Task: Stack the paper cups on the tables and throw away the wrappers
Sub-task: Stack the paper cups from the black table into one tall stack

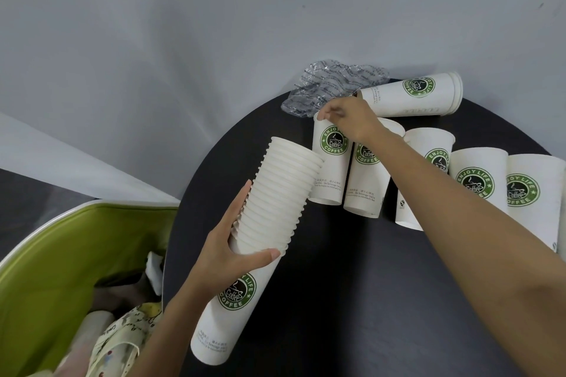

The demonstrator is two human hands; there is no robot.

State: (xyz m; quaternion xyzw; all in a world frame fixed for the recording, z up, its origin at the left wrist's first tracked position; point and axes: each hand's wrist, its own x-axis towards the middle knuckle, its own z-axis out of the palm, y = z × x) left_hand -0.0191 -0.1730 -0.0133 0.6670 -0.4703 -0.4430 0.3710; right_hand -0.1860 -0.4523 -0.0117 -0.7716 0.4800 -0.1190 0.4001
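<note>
Pinching the rim of a cup [330,168] with the right hand [346,118], fingertips and thumb curled over the lip from above, nothing else in that hand. Clasping a stack [275,193] in the left hand [232,242]: thumb laid across the front, fingers wrapped behind, just under the lowest of the bunched rims. Holds it tilted, base low and toward the near left, open mouth up and toward the far right, over the near left edge of the table [337,300]. Top rims just beside the pinched cup's wall; cannot tell whether touching.

Pinched cup upright, mouth up, green logo toward the camera, at the left end of a row [477,184] of more upright cups running right across the dark round top, each close against the next. Cannot tell whether its base rests on the top or hangs just above it.

Behind the row, at the far edge: lying cups [410,98], nested, on their side, mouths to the right. Just left of those, partly hanging over the far rim: a crumpled clear wrapper [324,82] with print on it.

Left of the table, lower down: a green bin [61,254], rubbish inside.
</note>
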